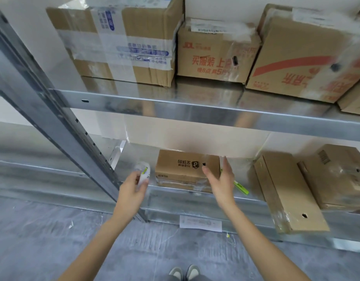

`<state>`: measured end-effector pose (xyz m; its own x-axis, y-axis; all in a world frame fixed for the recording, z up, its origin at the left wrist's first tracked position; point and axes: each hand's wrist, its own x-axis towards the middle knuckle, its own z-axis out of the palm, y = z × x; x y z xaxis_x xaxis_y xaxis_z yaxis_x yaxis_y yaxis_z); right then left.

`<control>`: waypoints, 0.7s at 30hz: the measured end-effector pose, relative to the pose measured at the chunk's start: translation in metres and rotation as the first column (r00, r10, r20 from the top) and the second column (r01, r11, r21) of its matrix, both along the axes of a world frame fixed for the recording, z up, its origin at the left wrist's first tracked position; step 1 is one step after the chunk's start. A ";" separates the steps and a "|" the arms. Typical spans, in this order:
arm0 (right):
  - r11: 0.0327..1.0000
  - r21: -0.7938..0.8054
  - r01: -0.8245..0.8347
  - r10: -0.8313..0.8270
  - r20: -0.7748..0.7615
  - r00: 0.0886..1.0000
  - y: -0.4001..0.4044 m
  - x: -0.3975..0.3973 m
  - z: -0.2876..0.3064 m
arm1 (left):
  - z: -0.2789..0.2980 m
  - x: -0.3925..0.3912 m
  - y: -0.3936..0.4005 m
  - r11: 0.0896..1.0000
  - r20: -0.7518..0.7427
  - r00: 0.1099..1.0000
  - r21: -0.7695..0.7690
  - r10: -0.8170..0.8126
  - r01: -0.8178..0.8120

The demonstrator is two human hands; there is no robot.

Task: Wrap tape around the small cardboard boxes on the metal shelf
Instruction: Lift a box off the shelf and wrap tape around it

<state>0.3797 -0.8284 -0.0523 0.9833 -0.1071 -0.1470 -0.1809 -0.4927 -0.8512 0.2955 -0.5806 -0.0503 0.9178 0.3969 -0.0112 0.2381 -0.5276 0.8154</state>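
Note:
A small flat cardboard box with black print lies on the lower metal shelf, clear tape along its front edge. My left hand is just left of it, closed around a roll of clear tape with a green-marked core. My right hand is open at the box's right end, fingers spread, close to or touching its right edge. A green and white utility knife lies on the shelf behind my right hand, partly hidden.
Two more cardboard boxes lie on the lower shelf to the right. Three larger taped boxes fill the upper shelf. A slanted steel post stands left. Grey floor below holds a paper slip.

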 end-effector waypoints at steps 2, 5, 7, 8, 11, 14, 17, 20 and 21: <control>0.980 -0.128 -0.151 0.168 0.136 0.976 0.006 -0.012 0.019 | 0.016 -0.015 -0.022 0.986 0.059 0.996 -0.149 -0.063 0.071; 0.893 0.076 -0.443 0.436 0.087 0.896 0.016 -0.035 0.040 | 0.027 -0.030 -0.057 0.922 0.117 0.978 -0.330 -0.173 0.202; 0.841 0.204 -0.501 0.503 0.044 0.863 0.017 -0.045 0.046 | 0.029 -0.035 -0.078 0.886 0.138 0.961 -0.372 -0.241 0.276; 0.836 0.232 -0.497 0.506 0.025 0.862 0.015 -0.048 0.047 | 0.029 -0.035 -0.086 0.873 0.137 0.956 -0.390 -0.260 0.294; 0.872 0.301 -0.386 0.401 0.013 0.916 0.006 -0.050 0.046 | 0.030 -0.035 -0.102 0.852 0.127 0.952 -0.424 -0.279 0.306; 0.874 0.422 -0.240 0.288 -0.052 0.956 -0.002 -0.048 0.047 | 0.027 -0.035 -0.110 0.846 0.126 0.944 -0.419 -0.306 0.330; 0.896 0.368 -0.250 0.301 -0.088 0.950 -0.007 -0.044 0.047 | 0.026 -0.034 -0.112 0.845 0.124 0.927 -0.383 -0.353 0.373; 0.898 0.355 -0.259 0.302 -0.071 0.951 -0.009 -0.041 0.049 | 0.027 -0.033 -0.113 0.850 0.129 0.915 -0.339 -0.383 0.403; 0.901 0.351 -0.256 0.292 -0.055 0.955 -0.010 -0.041 0.049 | 0.027 -0.033 -0.114 0.853 0.129 0.913 -0.327 -0.386 0.407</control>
<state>0.3392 -0.8385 -0.0036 0.9439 0.2382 -0.2289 -0.1762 -0.2232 -0.9587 0.2627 -0.6943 -0.0230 0.9996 -0.0197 -0.0220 0.0162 -0.2556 0.9667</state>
